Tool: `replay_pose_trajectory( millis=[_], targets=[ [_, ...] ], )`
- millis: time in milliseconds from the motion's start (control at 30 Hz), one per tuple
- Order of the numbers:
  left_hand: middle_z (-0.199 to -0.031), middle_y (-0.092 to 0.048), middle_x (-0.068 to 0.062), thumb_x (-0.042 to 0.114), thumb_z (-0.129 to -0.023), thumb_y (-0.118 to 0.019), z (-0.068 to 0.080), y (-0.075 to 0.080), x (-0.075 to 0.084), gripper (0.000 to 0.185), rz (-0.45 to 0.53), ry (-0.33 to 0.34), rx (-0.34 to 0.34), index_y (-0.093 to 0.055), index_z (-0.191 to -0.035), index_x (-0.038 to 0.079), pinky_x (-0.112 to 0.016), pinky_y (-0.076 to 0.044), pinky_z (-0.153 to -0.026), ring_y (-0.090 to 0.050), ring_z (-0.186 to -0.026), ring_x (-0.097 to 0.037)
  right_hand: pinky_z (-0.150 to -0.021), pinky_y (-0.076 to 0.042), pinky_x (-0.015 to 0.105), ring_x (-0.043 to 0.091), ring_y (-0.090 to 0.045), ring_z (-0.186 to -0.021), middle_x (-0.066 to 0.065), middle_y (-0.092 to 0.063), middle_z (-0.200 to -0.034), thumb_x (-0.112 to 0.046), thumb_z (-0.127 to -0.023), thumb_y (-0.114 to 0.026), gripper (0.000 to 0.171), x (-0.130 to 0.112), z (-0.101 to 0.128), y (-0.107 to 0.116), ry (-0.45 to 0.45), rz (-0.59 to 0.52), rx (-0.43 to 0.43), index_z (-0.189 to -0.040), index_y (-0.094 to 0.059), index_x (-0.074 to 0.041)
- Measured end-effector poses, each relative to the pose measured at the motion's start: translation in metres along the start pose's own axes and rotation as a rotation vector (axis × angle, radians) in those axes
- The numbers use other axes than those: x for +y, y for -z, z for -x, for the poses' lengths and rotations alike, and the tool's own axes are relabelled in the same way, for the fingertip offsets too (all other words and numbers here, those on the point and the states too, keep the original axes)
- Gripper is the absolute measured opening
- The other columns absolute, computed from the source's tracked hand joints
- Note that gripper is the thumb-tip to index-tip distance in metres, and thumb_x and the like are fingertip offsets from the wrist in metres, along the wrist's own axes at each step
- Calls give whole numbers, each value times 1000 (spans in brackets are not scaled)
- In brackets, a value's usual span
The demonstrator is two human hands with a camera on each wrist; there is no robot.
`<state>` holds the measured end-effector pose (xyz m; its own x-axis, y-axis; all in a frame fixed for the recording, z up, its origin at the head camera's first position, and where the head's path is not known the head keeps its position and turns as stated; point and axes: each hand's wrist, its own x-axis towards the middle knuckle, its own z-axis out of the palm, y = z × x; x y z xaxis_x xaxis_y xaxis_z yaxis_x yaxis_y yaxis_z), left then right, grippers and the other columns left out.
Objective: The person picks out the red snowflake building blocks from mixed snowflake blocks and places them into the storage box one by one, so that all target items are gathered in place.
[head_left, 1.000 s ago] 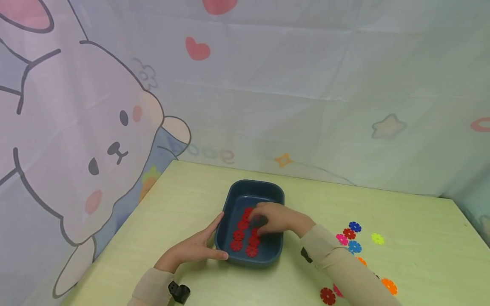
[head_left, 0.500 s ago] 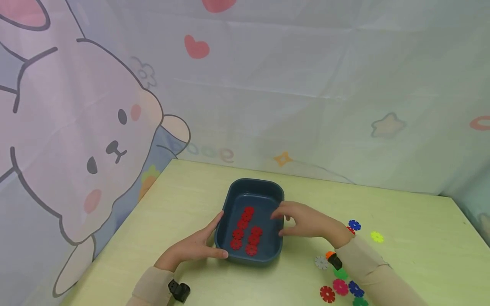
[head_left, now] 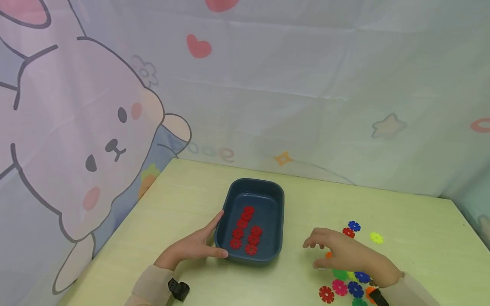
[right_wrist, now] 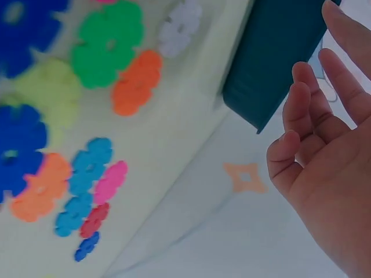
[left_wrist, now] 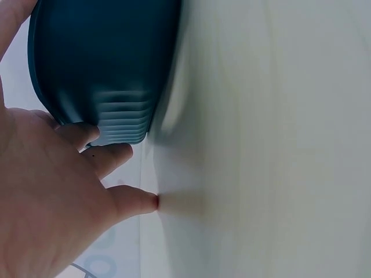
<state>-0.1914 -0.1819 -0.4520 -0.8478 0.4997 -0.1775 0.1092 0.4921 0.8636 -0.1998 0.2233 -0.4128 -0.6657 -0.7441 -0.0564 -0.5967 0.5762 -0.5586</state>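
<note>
A dark blue plastic bin (head_left: 264, 208) stands on the table, with two slanting rows of red snowflake discs (head_left: 238, 233) on its floor. My left hand (head_left: 193, 246) rests at its near left corner, thumb by the near end and straight fingers along the left side. From the left wrist, fingers (left_wrist: 110, 156) show against the ribbed outer wall, the lowest reaching down to the table. To the right of the bin, my right hand (head_left: 342, 250) hovers near the loose discs with relaxed, spread fingers and nothing between them. It partly hides an orange disc (head_left: 329, 255).
Loose snowflake discs in several colours lie at the right, among them a pink disc (head_left: 340, 287), a red disc (head_left: 326, 294) and a yellow disc (head_left: 376, 237). A printed cloth (head_left: 306, 106) hangs behind the table's back edge.
My right hand has left the inside of the bin and moved right to the loose discs. The red discs stay in the bin. My left hand and the bin have not moved.
</note>
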Motion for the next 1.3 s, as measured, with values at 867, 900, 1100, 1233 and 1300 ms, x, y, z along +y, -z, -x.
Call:
replay_pose_trajectory(
  millis=[867,900,1100,1233,1300],
  targets=[
    [-162,3,-6,37,-83,-76,0,0,1,110,-12,2,10,5,-156,25,-61,-17,-112,-3,-148,-33,-71,-51,21,5,-50,-91,-14,-53,-99,-30,-81,-77,27,12,43,-47,-229,-245,-154,-105,-67,-33],
    [-162,3,-6,36,-84,-76,0,0,2,109,-13,3,10,5,-156,25,-61,-17,-112,-3,-148,-33,-70,-51,21,6,-50,-91,-14,-53,-99,-30,-81,-77,26,11,43,-48,-231,-249,-155,-105,-67,-33],
    [-162,2,-7,36,-84,-76,1,-1,2,109,-16,7,11,5,-156,25,-62,-18,-112,-4,-147,-35,-70,-51,21,5,-49,-91,-15,-52,-98,-28,-81,-78,26,11,42,-48,-242,-234,-160,-104,-67,-32],
    [-162,2,-7,36,-84,-76,1,0,2,109,-10,6,9,5,-156,25,-62,-18,-112,-4,-147,-35,-70,-51,20,8,-50,-93,-15,-54,-101,-28,-80,-79,27,11,44,-48,-249,-228,-149,-104,-67,-33],
    [-162,2,-7,35,-84,-76,0,0,2,109,-7,6,8,5,-156,25,-62,-18,-112,-4,-147,-35,-69,-52,21,11,-51,-93,-14,-55,-102,-27,-79,-79,28,11,45,-48,-258,-239,-142,-103,-67,-33]
  ],
)
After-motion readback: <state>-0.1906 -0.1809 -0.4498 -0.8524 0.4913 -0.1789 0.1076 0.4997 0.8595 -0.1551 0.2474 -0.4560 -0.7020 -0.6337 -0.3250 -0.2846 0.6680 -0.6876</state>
